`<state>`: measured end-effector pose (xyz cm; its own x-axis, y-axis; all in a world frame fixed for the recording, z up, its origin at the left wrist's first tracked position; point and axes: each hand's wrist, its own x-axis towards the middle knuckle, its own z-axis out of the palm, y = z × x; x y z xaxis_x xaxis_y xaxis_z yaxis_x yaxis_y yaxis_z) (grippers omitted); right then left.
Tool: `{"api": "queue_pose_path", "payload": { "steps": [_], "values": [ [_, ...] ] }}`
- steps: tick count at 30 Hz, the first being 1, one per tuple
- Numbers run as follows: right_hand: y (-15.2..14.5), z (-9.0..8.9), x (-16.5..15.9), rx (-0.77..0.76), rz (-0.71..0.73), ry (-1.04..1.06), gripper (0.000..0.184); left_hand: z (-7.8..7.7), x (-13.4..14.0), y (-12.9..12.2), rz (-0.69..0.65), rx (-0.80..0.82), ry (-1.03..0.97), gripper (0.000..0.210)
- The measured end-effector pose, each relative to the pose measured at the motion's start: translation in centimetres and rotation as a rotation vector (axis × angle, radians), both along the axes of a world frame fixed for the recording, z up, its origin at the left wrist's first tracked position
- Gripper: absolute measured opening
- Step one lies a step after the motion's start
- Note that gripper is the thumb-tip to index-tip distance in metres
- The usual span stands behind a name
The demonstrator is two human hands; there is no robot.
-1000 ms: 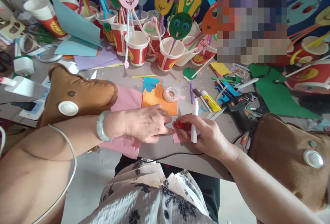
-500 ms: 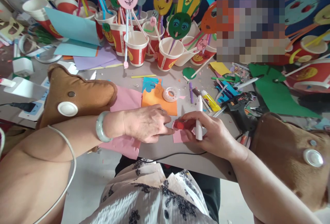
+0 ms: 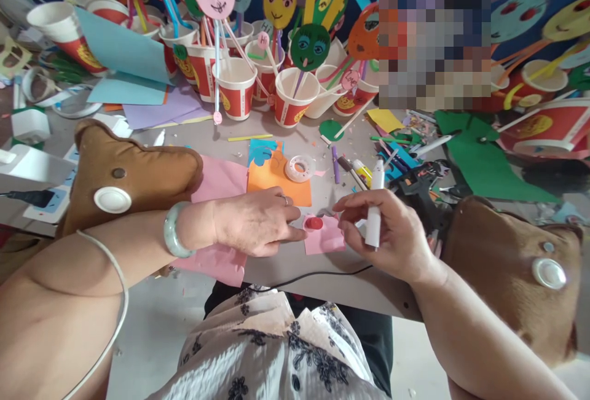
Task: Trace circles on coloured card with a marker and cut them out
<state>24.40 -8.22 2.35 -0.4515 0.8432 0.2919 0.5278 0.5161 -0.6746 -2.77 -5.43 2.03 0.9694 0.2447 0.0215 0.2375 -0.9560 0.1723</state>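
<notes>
My right hand (image 3: pixel 391 234) grips a white marker (image 3: pixel 374 215), held almost upright in the crook of the hand, with thumb and index finger apart at their tips. To its left lies a small pink paper piece (image 3: pixel 328 237), a round red cap-like thing (image 3: pixel 314 223) resting near its upper left corner. The index finger of my left hand (image 3: pixel 260 223) reaches out and touches this piece's left edge. That hand lies palm down, holding nothing that shows, partly over a larger pink sheet (image 3: pixel 221 179).
Orange paper (image 3: pixel 276 182) and a clear tape roll (image 3: pixel 301 169) lie beyond my left hand. A glue gun (image 3: pixel 419 188) and scraps sit right of my right hand. Paper cups (image 3: pixel 295 102) with paper-faced figures line the back. Brown cushions (image 3: pixel 138 166) flank my arms. A black cable (image 3: pixel 304 278) runs along the front.
My right hand has moved right with the marker, away from the red cap-like thing, which now lies on the small pink paper. My left hand stays nearly in place.
</notes>
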Motion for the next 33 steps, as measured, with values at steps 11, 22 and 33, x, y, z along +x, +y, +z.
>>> {"api": "queue_pose_path", "payload": {
  "steps": [11,22,33],
  "values": [
    [-0.2,-0.6,-1.9,-0.087,0.158,-0.062,0.018,0.5,0.2,-0.1,0.019,-0.038,-0.02,0.025],
    [-0.2,-0.8,-2.2,-0.099,0.108,-0.04,0.015,0.8,0.3,-0.1,0.023,-0.025,0.025,0.031],
    [-0.2,-0.6,-2.2,-0.129,0.115,-0.054,0.014,0.5,0.0,0.0,0.007,-0.018,-0.053,0.023]
  ]
}}
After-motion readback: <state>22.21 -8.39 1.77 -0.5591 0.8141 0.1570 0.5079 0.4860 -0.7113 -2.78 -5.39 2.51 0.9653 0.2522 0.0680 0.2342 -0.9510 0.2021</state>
